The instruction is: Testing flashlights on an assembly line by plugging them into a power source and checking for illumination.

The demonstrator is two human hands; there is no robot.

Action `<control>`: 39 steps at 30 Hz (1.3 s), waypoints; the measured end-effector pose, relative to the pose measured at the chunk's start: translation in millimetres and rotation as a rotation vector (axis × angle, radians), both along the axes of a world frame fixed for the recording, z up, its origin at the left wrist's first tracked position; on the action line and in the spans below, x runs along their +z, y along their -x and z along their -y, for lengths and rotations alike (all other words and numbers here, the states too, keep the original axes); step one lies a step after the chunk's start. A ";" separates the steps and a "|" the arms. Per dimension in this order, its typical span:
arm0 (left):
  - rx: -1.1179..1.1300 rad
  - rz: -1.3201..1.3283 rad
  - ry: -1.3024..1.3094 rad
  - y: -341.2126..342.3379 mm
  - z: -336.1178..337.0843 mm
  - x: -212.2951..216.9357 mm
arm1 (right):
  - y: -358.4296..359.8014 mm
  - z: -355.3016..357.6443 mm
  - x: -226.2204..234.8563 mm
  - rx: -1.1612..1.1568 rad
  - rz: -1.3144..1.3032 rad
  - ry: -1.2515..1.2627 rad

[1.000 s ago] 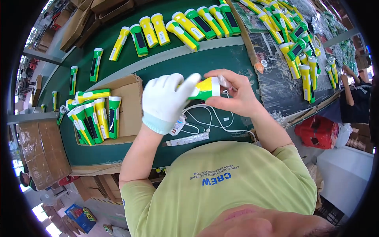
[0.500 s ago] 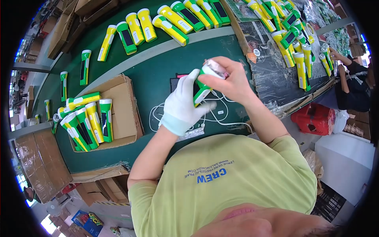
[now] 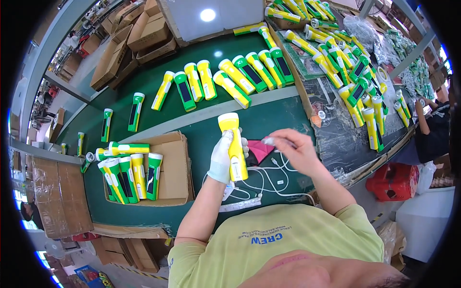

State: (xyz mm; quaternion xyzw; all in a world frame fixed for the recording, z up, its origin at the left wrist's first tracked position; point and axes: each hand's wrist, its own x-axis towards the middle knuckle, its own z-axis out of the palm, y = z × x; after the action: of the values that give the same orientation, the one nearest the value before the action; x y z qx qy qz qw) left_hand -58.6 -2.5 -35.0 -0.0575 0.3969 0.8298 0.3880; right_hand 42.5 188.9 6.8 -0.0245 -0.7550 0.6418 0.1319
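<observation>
My left hand [image 3: 221, 161], in a white glove, is closed around a yellow-and-green flashlight [image 3: 235, 156]. The flashlight stands nearly upright, its white-rimmed head away from me and its yellow side with a switch facing up. A bright round spot [image 3: 208, 15] shows on the white panel [image 3: 192, 29] beyond the bench. My bare right hand [image 3: 300, 150] is off to the right, fingers pinched on a small crumpled whitish scrap [image 3: 270, 141]. Beneath that scrap lies a pink-and-dark folded cloth [image 3: 260, 150]. White cables [image 3: 273, 185] and a power strip [image 3: 240, 205] are close to me.
At left, an open cardboard box [image 3: 173, 168] holds several flashlights [image 3: 139, 175]. More flashlights [image 3: 206, 79] line the green bench's far side. On the right, a flashlight pile [image 3: 355, 81] covers a dark cardboard sheet [image 3: 326, 125]. A co-worker [image 3: 430, 125] is at far right.
The flashlight has swung upright with its head away from me. My right hand has come off its head and moved right with the scrap. The view has shifted, showing the lit panel.
</observation>
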 end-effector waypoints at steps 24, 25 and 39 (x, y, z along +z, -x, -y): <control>0.078 -0.395 0.012 2.1 -25.8 31.2 | -35.1 48.7 -37.1 0.568 -0.122 -0.234; 0.084 -0.432 0.034 0.7 -27.0 27.6 | -35.7 50.2 -35.5 0.594 -0.058 -0.113; -0.132 -0.062 -0.114 -18.2 -7.5 16.0 | 21.5 19.1 6.2 0.038 -0.011 0.047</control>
State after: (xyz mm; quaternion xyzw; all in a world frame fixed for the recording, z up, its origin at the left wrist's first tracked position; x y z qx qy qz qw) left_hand -40.4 5.0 -19.0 0.0166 0.3639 0.8251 0.4319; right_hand 21.0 169.9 13.0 -0.0094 -0.7394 0.6618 0.1232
